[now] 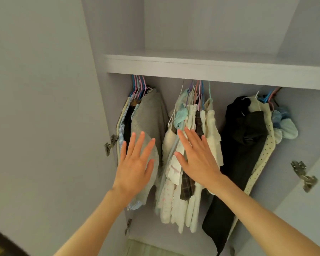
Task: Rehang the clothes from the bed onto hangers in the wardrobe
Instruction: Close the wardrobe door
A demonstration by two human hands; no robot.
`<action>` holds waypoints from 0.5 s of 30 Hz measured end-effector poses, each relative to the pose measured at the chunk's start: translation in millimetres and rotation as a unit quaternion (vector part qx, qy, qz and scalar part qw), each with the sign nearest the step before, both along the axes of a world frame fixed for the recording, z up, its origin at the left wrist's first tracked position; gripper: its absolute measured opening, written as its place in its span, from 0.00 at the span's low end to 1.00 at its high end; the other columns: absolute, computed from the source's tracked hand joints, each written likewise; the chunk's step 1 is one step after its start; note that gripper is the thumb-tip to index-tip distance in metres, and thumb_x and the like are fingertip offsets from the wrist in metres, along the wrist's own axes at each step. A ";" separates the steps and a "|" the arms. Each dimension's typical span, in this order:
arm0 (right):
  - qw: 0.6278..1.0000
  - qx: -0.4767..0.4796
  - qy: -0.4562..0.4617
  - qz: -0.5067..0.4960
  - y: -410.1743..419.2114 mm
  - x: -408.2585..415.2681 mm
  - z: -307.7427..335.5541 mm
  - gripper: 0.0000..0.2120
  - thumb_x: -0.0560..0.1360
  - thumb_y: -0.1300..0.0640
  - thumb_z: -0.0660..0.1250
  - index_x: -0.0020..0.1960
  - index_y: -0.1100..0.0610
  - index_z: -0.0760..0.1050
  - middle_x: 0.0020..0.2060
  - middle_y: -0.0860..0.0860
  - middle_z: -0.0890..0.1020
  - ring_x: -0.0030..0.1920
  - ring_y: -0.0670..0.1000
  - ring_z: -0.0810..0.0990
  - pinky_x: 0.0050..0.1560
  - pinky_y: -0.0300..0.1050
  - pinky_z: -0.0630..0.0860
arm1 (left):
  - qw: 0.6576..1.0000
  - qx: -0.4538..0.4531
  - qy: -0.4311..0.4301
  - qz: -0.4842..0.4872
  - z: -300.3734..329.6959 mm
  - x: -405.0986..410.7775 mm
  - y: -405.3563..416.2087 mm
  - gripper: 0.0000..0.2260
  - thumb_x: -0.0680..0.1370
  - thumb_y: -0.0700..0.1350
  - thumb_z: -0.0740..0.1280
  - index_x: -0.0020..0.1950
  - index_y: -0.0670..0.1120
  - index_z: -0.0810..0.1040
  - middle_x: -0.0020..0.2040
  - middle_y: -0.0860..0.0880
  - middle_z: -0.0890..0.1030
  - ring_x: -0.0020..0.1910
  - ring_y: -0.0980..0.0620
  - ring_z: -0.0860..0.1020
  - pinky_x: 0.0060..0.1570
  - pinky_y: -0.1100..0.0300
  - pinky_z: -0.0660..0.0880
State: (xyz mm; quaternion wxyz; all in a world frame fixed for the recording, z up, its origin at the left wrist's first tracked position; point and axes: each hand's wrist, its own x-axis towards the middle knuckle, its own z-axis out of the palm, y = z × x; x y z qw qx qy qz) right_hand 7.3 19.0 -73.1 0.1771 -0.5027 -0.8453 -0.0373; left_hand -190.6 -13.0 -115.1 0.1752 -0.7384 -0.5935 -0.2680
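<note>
I see both hands raised flat, fingers spread, holding nothing. My left hand [135, 163] lies against a grey garment [148, 122] in the wardrobe [211, 67]. My right hand [198, 157] lies over cream clothes [211, 130] just right of it. Coloured hangers [139, 85] sit above the fingertips; dark clothes [248, 137] hang further right.

Both hands reach flat-fingered into the wardrobe [211, 71]. The left hand [135, 163] lies against a grey garment [150, 115]; the right hand [198, 159] against cream clothes [212, 126]. Dark clothes [248, 137] hang far right.
</note>
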 end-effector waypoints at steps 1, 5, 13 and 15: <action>1.000 0.009 -0.012 0.008 -10.2 -1.1 8.6 0.30 0.80 0.44 0.48 0.75 0.50 0.37 0.76 0.52 0.43 0.76 0.52 0.41 0.74 0.52 0.41 | 1.000 0.015 0.003 0.000 12.0 -2.4 -11.5 0.22 0.78 0.50 0.53 0.72 0.48 0.62 0.74 0.41 0.61 0.74 0.40 0.54 0.69 0.40 0.55; 0.997 0.055 0.004 0.050 -43.0 -26.8 48.5 0.29 0.81 0.45 0.49 0.76 0.51 0.39 0.76 0.52 0.44 0.76 0.52 0.41 0.74 0.52 0.39 | 0.997 0.079 -0.012 0.017 67.0 -29.0 -54.4 0.21 0.78 0.46 0.55 0.72 0.46 0.64 0.73 0.41 0.61 0.74 0.40 0.54 0.70 0.40 0.55; 0.981 0.056 0.080 0.168 -103.0 -131.9 88.3 0.30 0.81 0.46 0.50 0.76 0.51 0.39 0.76 0.50 0.43 0.76 0.50 0.40 0.73 0.49 0.38 | 0.976 0.202 0.014 0.078 145.9 -104.3 -142.7 0.21 0.79 0.43 0.57 0.72 0.45 0.63 0.74 0.40 0.59 0.75 0.40 0.50 0.72 0.41 0.51; 0.975 0.043 0.098 0.196 -116.1 -162.0 96.1 0.30 0.81 0.46 0.51 0.76 0.51 0.41 0.76 0.51 0.45 0.76 0.50 0.42 0.74 0.49 0.40 | 0.969 0.225 0.032 0.099 159.0 -131.2 -163.1 0.21 0.78 0.43 0.58 0.72 0.45 0.63 0.74 0.40 0.58 0.75 0.40 0.51 0.71 0.41 0.51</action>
